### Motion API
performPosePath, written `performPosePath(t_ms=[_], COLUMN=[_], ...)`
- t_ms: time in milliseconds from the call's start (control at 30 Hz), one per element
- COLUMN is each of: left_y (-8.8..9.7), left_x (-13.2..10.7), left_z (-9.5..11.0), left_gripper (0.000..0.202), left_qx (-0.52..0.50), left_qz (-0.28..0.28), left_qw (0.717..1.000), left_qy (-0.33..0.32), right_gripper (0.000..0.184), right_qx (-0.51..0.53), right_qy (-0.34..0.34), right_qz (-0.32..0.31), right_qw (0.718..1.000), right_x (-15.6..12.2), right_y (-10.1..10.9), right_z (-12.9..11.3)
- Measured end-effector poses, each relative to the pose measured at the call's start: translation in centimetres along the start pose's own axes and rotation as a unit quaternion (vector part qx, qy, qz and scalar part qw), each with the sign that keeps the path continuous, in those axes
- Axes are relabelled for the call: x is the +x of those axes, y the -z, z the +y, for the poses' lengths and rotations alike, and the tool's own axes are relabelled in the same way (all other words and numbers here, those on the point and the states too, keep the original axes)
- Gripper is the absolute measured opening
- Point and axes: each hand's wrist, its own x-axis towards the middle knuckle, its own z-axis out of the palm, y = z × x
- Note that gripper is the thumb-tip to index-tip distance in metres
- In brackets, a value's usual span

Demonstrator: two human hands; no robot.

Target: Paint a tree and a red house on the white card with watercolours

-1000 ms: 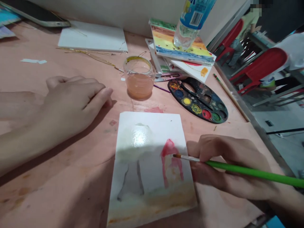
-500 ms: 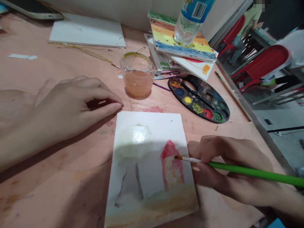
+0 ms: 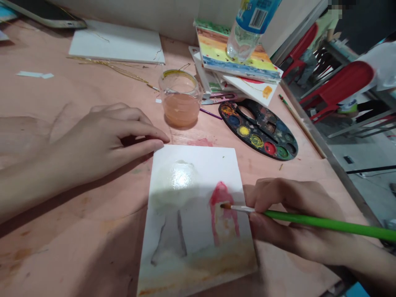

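In my right hand point(image 3: 297, 222) is a green paintbrush point(image 3: 321, 222), pinched near its silver ferrule. The brush tip rests on the red arched shape on the right side of a small white painting panel point(image 3: 204, 173). This panel also carries a pale green wash, two dark grey lines and a brownish band along its lower part. My left hand point(image 3: 114, 132) lies on the table, fingers stretched out and holding nothing, its thumb tip at the panel's upper left corner. Beyond the panel stands a clear jar point(image 3: 181, 105) of cloudy orange-pink water.
A black oval paint palette point(image 3: 260, 128) lies right of the jar. Behind it, a water bottle point(image 3: 246, 35) stands on stacked paintings point(image 3: 213, 57). A blank white panel point(image 3: 114, 43) and a phone point(image 3: 46, 16) are at the back left. Red chairs point(image 3: 343, 86) and people are beyond the table.
The brush tip has slid a little left across the red shape, with my right hand following. My left hand has shifted slightly right, its thumb now at the panel's corner.
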Motion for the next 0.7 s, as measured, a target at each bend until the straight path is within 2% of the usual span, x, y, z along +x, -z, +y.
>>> performPosePath(t_ms=[233, 467, 700], left_y=[0.0, 0.1, -0.2], left_x=[0.2, 0.1, 0.0], left_z=[-0.4, -0.1, -0.2], left_gripper=[0.047, 0.047, 0.047], left_qx=[0.013, 0.003, 0.006], left_qz=[-0.006, -0.001, 0.008], left_qw=[1.0, 1.0, 1.0], left_qy=[-0.017, 0.003, 0.026], right_gripper=[0.016, 0.012, 0.013], right_qx=[0.032, -0.001, -0.032], right_qy=[-0.014, 0.007, -0.01], right_qz=[0.007, -0.013, 0.012], right_qw=[0.999, 1.0, 0.999], right_x=[-0.4, 0.4, 1.0], right_y=[-0.4, 0.3, 0.8], right_z=[0.1, -0.6, -1.2])
